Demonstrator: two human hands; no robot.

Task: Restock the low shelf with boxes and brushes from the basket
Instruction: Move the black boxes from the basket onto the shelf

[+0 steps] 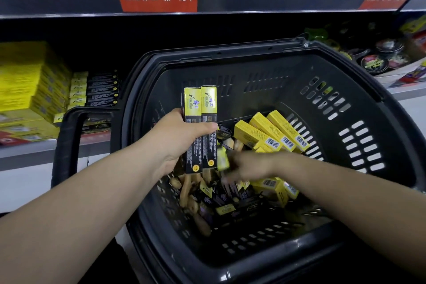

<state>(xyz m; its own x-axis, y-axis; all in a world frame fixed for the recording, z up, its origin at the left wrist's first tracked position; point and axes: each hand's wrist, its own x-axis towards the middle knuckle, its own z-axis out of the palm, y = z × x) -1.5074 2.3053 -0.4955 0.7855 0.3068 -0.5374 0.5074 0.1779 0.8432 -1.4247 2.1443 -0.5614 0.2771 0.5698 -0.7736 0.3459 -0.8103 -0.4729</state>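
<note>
step: gathering stock | left hand [182,138] grips two slim yellow-and-black cardboard boxes [200,108]; right hand [246,166] blurred, grip untellable | next: onto low grey shelf [27,150]

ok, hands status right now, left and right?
Left hand: holding two boxes.
Right hand: down in the basket, blurred, cannot tell.
</note>
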